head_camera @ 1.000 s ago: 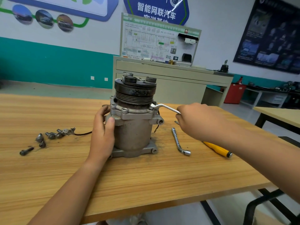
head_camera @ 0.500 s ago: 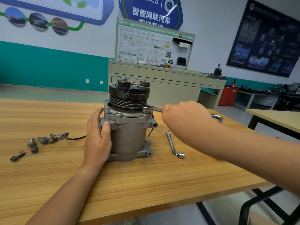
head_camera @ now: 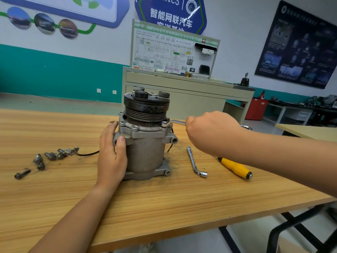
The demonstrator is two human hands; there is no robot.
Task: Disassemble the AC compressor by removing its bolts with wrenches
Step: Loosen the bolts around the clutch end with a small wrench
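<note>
The right hand [head_camera: 213, 132] is fisted round the handle of an L-shaped wrench [head_camera: 176, 122], whose bent end sits on the upper flange of the compressor [head_camera: 147, 147], at its right. The left hand [head_camera: 112, 154] wraps the compressor's left side, thumb in front. The compressor stands upright on the table [head_camera: 164, 207]. Loose bolts [head_camera: 51, 156] lie well to its left; a second wrench [head_camera: 195, 162] and a yellow screwdriver [head_camera: 235, 168] lie to its right. Behind it, a blue sign [head_camera: 171, 15] reads "NK&CO" and "智能网联汽车"
</note>
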